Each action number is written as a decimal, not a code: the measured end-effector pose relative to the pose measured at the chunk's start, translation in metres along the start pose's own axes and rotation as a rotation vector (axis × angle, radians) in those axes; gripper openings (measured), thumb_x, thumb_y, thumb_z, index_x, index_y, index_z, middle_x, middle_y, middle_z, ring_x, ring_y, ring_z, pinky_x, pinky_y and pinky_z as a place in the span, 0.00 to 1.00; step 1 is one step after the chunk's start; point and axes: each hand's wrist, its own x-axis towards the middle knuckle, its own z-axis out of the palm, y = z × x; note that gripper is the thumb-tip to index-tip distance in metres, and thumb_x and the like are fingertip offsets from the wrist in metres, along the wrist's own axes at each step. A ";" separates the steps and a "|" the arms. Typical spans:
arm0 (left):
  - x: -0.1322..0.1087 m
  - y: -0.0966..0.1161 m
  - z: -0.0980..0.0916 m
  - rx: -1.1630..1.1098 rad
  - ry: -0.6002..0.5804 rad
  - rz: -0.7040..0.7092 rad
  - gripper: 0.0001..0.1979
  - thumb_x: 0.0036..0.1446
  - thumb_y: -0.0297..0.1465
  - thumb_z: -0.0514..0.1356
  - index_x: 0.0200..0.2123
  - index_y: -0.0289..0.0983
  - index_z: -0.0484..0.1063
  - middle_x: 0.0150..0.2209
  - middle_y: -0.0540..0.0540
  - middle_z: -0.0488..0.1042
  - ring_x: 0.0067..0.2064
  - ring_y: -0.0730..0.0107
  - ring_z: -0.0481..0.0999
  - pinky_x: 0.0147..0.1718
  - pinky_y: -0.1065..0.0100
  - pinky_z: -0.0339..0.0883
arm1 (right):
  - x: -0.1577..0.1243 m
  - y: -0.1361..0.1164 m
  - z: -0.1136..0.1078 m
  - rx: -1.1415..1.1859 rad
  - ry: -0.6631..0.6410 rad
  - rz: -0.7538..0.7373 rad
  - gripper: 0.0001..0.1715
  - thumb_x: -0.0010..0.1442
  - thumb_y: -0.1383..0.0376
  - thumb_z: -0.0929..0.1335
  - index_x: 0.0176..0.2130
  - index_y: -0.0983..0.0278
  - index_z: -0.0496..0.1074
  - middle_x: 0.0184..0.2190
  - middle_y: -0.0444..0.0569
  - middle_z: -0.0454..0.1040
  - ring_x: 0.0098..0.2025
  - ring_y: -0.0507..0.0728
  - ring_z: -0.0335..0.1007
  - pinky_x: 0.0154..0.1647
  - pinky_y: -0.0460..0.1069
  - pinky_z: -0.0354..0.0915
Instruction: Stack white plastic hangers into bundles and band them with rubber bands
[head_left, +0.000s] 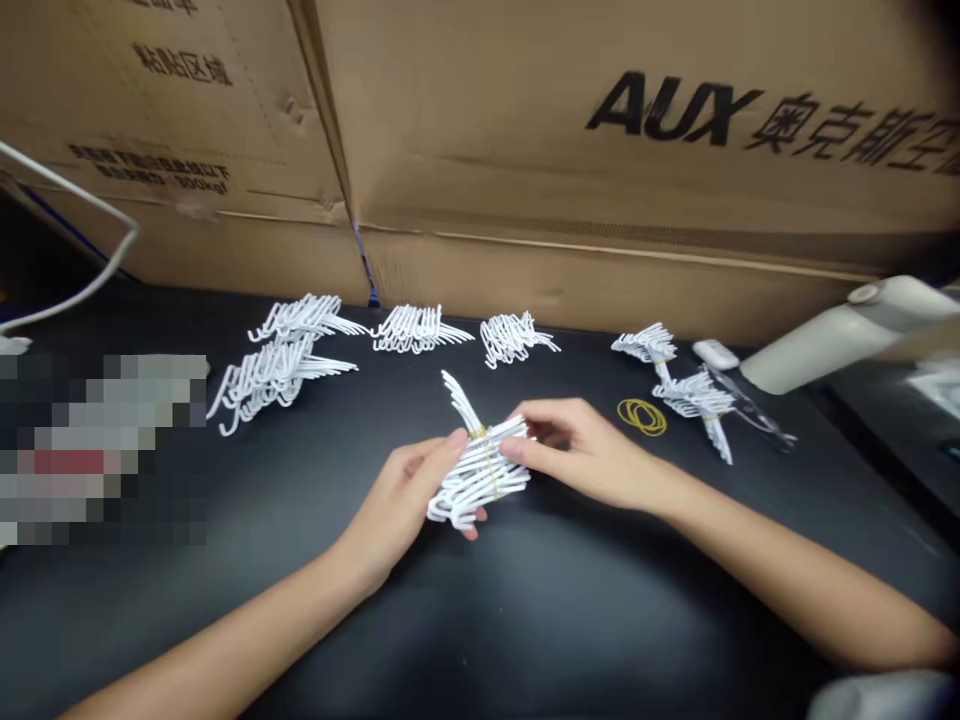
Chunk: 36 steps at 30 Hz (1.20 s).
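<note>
Near the middle of the frame, the left hand [401, 500] has thumb and fingers clamped around a bundle of white hooks [469, 478], thumb on top; the right hand [574, 445] grips its right end, thumb pressed on the rods, other fingers curled behind. A yellow band [489, 462] crosses the bundle. Loose yellow bands [643, 404] lie to the right, and hook clusters [411, 328] sit above on the dark table [352, 650]
</note>
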 end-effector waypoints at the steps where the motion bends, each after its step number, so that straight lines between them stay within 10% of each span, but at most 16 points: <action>1: 0.000 0.001 0.000 -0.002 -0.007 0.002 0.25 0.58 0.48 0.53 0.25 0.32 0.71 0.19 0.47 0.74 0.20 0.72 0.71 0.22 0.72 0.65 | 0.001 0.001 0.004 0.016 0.002 -0.006 0.19 0.60 0.52 0.66 0.34 0.67 0.71 0.29 0.45 0.69 0.30 0.50 0.64 0.30 0.45 0.65; 10: -0.002 -0.009 0.001 0.091 -0.235 -0.003 0.33 0.55 0.57 0.46 0.26 0.32 0.71 0.20 0.42 0.75 0.20 0.69 0.73 0.23 0.71 0.65 | 0.003 0.004 0.039 0.554 0.141 0.219 0.13 0.58 0.56 0.63 0.36 0.64 0.68 0.23 0.43 0.67 0.22 0.51 0.64 0.17 0.44 0.62; 19: -0.003 -0.014 -0.002 0.065 -0.206 0.017 0.31 0.55 0.58 0.46 0.36 0.34 0.67 0.22 0.46 0.74 0.22 0.69 0.74 0.21 0.71 0.66 | 0.016 0.038 -0.049 0.020 0.831 0.031 0.21 0.56 0.49 0.62 0.38 0.64 0.65 0.21 0.41 0.64 0.20 0.51 0.58 0.18 0.46 0.58; 24: -0.004 -0.021 -0.004 0.080 -0.220 0.093 0.29 0.56 0.56 0.47 0.36 0.34 0.66 0.22 0.46 0.74 0.22 0.70 0.73 0.20 0.71 0.66 | 0.009 0.058 -0.092 -0.279 0.851 0.110 0.19 0.56 0.50 0.65 0.35 0.63 0.63 0.20 0.43 0.67 0.20 0.53 0.62 0.19 0.48 0.60; 36: 0.002 -0.024 -0.008 0.263 -0.210 0.189 0.20 0.58 0.47 0.50 0.37 0.35 0.65 0.25 0.46 0.74 0.23 0.68 0.75 0.15 0.72 0.66 | 0.017 0.063 -0.089 -0.919 0.928 0.183 0.10 0.56 0.64 0.64 0.27 0.66 0.72 0.28 0.55 0.75 0.36 0.61 0.72 0.37 0.51 0.60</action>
